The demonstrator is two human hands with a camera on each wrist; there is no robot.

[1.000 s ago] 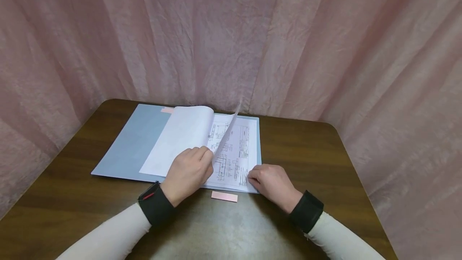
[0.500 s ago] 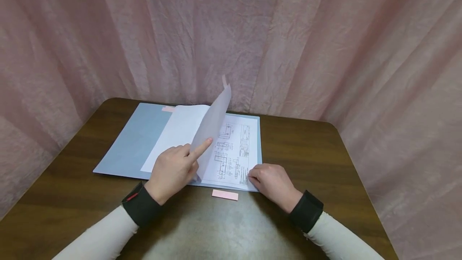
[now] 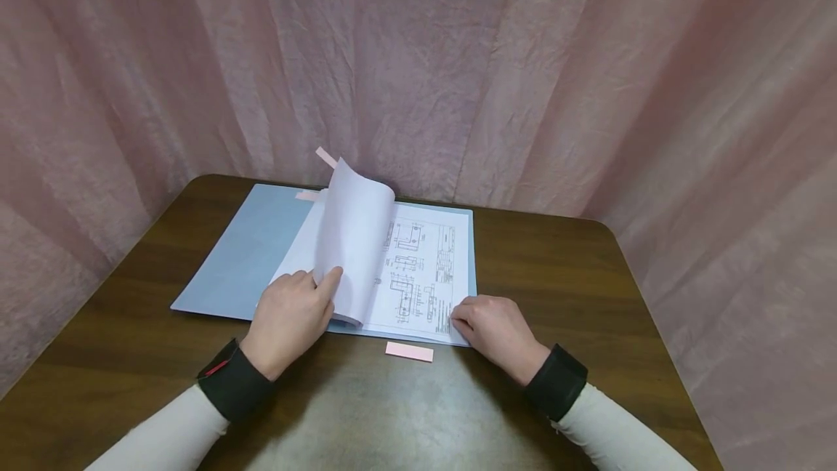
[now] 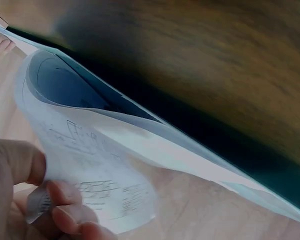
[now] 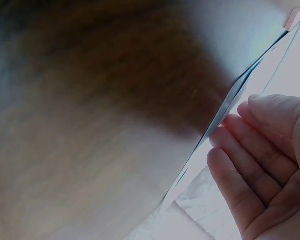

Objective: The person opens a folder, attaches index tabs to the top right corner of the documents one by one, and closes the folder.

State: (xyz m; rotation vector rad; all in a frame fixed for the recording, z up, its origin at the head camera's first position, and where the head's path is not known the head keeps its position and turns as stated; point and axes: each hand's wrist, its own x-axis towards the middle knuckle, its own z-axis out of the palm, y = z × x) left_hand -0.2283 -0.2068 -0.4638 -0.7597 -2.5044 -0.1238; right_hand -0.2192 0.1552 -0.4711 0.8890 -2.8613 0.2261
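Observation:
A light blue folder lies open on the table, holding a stack of sheets. My left hand holds a lifted page near its lower left part, index finger stretched along the blank face. The page bends over to the left, a pink sticky tab standing out at its top. Line drawings show on its other side in the left wrist view. On the right lies a technical drawing sheet. My right hand rests at the sheet's lower right corner; its fingers look extended in the right wrist view.
A pink pad of sticky tabs lies on the brown wooden table just in front of the folder. Another pink tab sticks out at the top of the left-hand sheets. A pink curtain hangs behind the table.
My left hand has moved left, carrying the page over from the right side, past upright, to lean leftward. The right hand stays in place.

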